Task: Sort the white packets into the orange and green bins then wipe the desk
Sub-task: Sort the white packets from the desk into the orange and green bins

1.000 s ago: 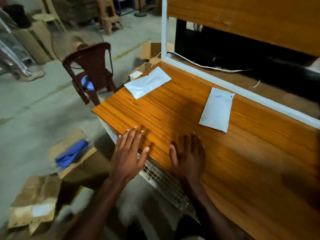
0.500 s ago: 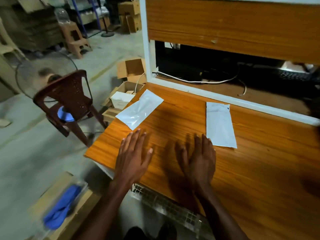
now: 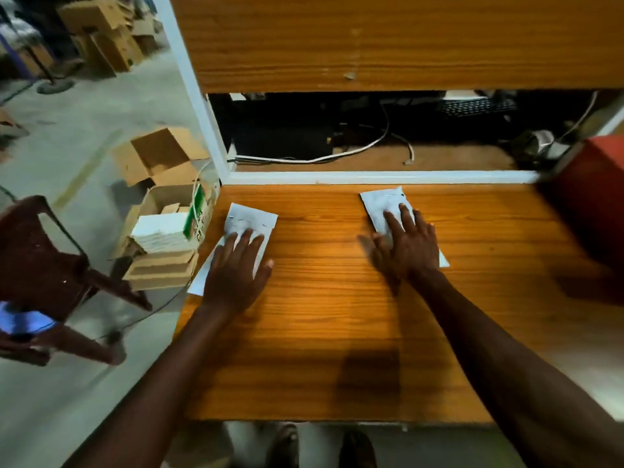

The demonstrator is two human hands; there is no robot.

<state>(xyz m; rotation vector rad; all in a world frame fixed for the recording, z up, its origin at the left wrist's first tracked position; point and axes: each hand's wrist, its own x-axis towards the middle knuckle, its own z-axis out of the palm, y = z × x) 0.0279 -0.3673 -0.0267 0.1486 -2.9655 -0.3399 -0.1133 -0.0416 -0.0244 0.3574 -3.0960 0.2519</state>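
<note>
Wooden desk [image 3: 337, 332] bears two packets, flat hands pressing each: left hand [image 3: 233, 275], right hand [image 3: 410, 249].

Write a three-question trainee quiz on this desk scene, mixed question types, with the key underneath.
1. True or false: the left hand lies flat on the left packet.
2. How many white packets are on the desk?
3. The left packet's near corner: A) overhangs the desk's left edge B) lies mid-desk.

Key: 1 true; 2 two, the right packet lies under the right hand; 3 A.
</note>
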